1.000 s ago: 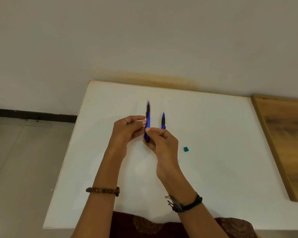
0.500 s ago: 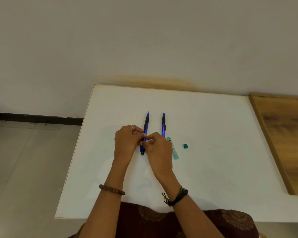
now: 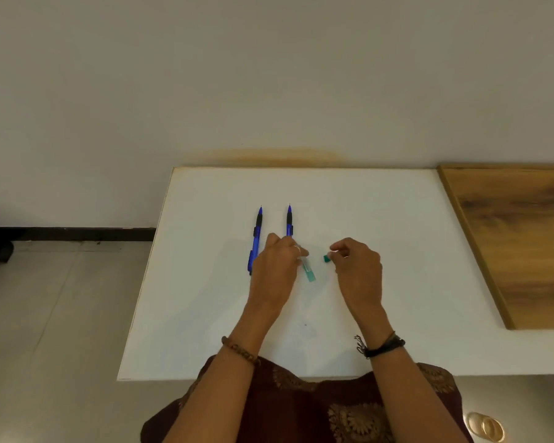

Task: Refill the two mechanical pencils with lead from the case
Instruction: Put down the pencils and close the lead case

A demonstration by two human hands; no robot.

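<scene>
Two blue mechanical pencils lie side by side on the white table (image 3: 205, 282), tips pointing away from me. The left pencil (image 3: 256, 238) is fully free. The lower half of the right pencil (image 3: 289, 219) is hidden behind my left hand (image 3: 274, 273). That hand's fingertips pinch the upper end of the translucent teal lead case (image 3: 309, 272), which lies slanted on the table. My right hand (image 3: 360, 266) is to the right, its thumb and forefinger closed on the small teal cap (image 3: 326, 259) just above the table.
A wooden board (image 3: 518, 244) adjoins the table on the right. The wall runs along the table's far edge, and tiled floor (image 3: 61, 314) lies to the left. A patterned maroon garment (image 3: 301, 407) shows at the near edge.
Both hands let go of the left pencil, which now lies on the table. My left hand moved right onto the lead case, and my right hand moved right to the teal cap.
</scene>
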